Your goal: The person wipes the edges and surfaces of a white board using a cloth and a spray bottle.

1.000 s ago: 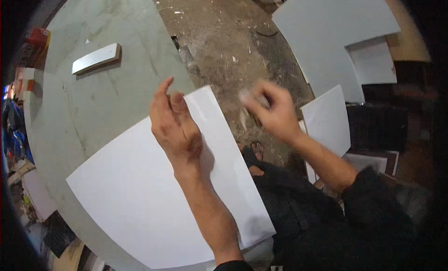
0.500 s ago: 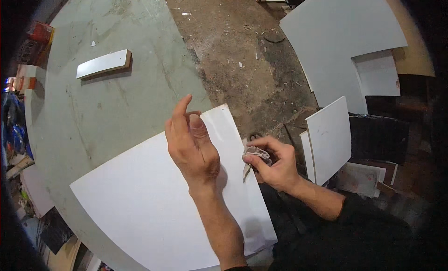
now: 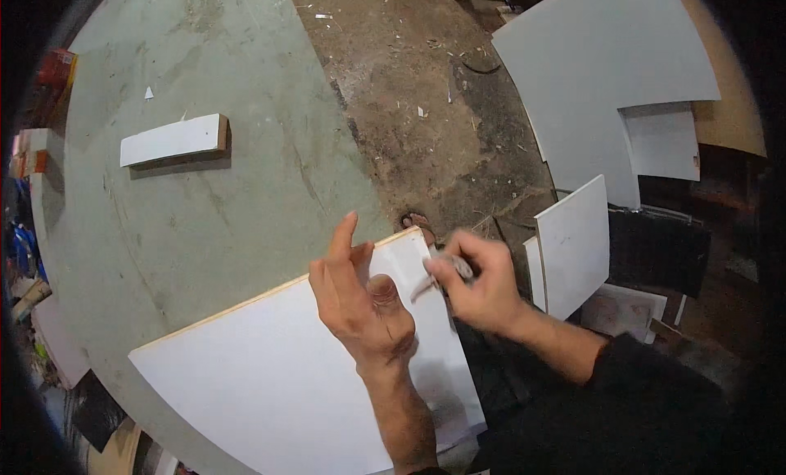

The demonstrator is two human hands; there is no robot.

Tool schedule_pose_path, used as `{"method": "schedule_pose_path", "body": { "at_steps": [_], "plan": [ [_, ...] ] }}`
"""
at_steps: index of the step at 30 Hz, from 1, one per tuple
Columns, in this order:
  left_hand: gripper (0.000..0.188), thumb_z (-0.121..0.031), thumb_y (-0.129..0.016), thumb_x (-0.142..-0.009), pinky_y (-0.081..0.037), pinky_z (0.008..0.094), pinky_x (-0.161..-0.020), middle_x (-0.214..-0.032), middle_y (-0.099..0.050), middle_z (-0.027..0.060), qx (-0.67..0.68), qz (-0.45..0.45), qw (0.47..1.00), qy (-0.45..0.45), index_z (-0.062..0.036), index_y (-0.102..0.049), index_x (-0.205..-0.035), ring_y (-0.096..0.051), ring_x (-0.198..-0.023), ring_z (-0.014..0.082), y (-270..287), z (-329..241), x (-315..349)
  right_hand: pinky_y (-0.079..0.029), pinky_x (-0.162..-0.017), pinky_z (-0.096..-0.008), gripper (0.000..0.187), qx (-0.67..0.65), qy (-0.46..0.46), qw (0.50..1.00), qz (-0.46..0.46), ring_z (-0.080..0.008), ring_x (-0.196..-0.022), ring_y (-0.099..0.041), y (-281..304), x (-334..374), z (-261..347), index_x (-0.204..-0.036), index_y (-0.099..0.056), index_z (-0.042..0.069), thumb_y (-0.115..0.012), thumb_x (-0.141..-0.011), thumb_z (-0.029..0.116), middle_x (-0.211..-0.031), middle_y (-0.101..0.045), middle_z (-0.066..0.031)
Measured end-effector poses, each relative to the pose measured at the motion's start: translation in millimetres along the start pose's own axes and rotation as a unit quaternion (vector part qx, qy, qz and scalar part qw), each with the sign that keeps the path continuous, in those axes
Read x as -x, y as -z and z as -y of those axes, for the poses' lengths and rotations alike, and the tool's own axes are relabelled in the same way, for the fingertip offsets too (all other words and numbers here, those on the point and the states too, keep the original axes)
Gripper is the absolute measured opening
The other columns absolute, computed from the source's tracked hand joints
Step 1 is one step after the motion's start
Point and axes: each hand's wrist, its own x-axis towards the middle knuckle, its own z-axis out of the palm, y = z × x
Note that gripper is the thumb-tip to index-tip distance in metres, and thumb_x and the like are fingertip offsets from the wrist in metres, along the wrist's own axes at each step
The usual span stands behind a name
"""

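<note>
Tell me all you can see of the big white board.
White and smooth-looking, the board has a pale wood-coloured far edge. It lies flat on the greenish tabletop, its near side partly out of view. The left hand is over it, contact unclear; the right hand holds a crumpled grey piece by the board's right edge.

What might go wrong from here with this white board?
The far right corner of the white board appears to overhang the table, so pressing there might shift it toward the sandaled foot below. With its fingers raised, the left hand may steady little. The right hand, gripping a crumpled scrap, could scrape the board's edge.
</note>
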Motion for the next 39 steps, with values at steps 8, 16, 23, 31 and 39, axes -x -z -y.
{"method": "schedule_pose_path", "body": {
  "at_steps": [8, 16, 23, 31, 39],
  "plan": [
    [0.075, -0.060, -0.028, -0.100, -0.061, 0.0342, -0.072, -0.102, -0.060, 0.0170, 0.012, 0.019, 1.000, 0.020, 0.0038, -0.057, -0.125, -0.056, -0.084, 0.0230, 3, 0, 0, -0.040, -0.052, -0.0335, 0.021, -0.007, -0.030, 1.000, 0.005, -0.0145, -0.054, -0.049, -3, -23, 11, -0.073, -0.053, 0.000, -0.068, -0.084, 0.008, -0.059, -0.049, -0.0131],
    [0.073, -0.058, -0.028, -0.101, -0.061, 0.0331, -0.072, -0.108, -0.062, 0.0167, 0.007, 0.029, 0.999, 0.015, 0.0042, -0.058, -0.125, -0.053, -0.084, 0.0225, 7, 1, -2, -0.041, -0.051, -0.0337, 0.021, 0.015, -0.033, 0.999, 0.003, -0.0159, -0.053, -0.049, -8, -32, 13, -0.075, -0.053, -0.001, -0.068, -0.086, 0.009, -0.060, -0.051, -0.0144],
    [0.075, -0.061, -0.025, -0.100, -0.056, 0.0360, -0.075, -0.099, -0.059, 0.0144, -0.005, 0.036, 0.999, 0.032, 0.0013, -0.058, -0.125, -0.058, -0.086, 0.0230, 6, 1, 1, -0.040, -0.050, -0.0337, 0.022, 0.022, -0.013, 1.000, -0.005, -0.0130, -0.053, -0.049, -7, -23, 10, -0.076, -0.053, -0.001, -0.067, -0.088, 0.010, -0.060, -0.051, -0.0138],
    [0.070, -0.057, -0.028, -0.101, -0.059, 0.0324, -0.071, -0.101, -0.063, 0.0143, -0.003, 0.029, 1.000, 0.000, 0.0011, -0.059, -0.125, -0.055, -0.084, 0.0226, 3, 2, -2, -0.039, -0.050, -0.0336, 0.023, 0.045, 0.002, 0.998, -0.034, -0.0124, -0.053, -0.045, -8, -29, 9, -0.075, -0.053, 0.000, -0.067, -0.089, 0.012, -0.058, -0.049, -0.0127],
    [0.069, -0.056, -0.029, -0.101, -0.060, 0.0321, -0.071, -0.104, -0.063, 0.0151, 0.012, 0.031, 0.999, 0.010, 0.0024, -0.058, -0.125, -0.055, -0.084, 0.0216, 8, 5, -1, -0.047, -0.058, -0.0294, 0.016, 0.006, -0.021, 1.000, -0.010, -0.0127, -0.062, -0.057, 14, -7, 8, -0.081, -0.062, 0.001, -0.071, -0.087, 0.012, -0.067, -0.060, -0.0078]
  ]
}}
